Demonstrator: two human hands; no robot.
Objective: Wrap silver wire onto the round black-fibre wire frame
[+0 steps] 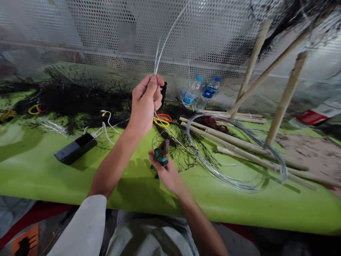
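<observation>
Thin grey wire (160,53) is pinched between the thumb and fingers of the left hand (146,103), whose grip is closed on it, raised above the counter (39,170); the strands rise from the fingertips up and slightly to the right, so their long axis is close to upright, and a further length drops from under the hand down and to the right towards the wire coil (237,156) lying flat on the counter; the right hand (166,172) sits lower and nearer the counter's front edge, its grip closed around teal-handled pliers (161,156), the dark nose pointing up; the pliers lie below and a little right of the left hand, with the slanting run of wire passing just beside their nose, though whether it touches them cannot be told; the right hand is therefore the nearer to that lower run, the left to the upright strands; outward, a black netting (183,153) lies under the coil's left side, bamboo sticks (239,142) cross beneath the coil towards the right edge, a black box (76,148) rests to the left, yellow and red loops (162,120) lie behind the hands, and two water bottles (201,91) stand at the back edge against the perforated panel (93,32).
</observation>
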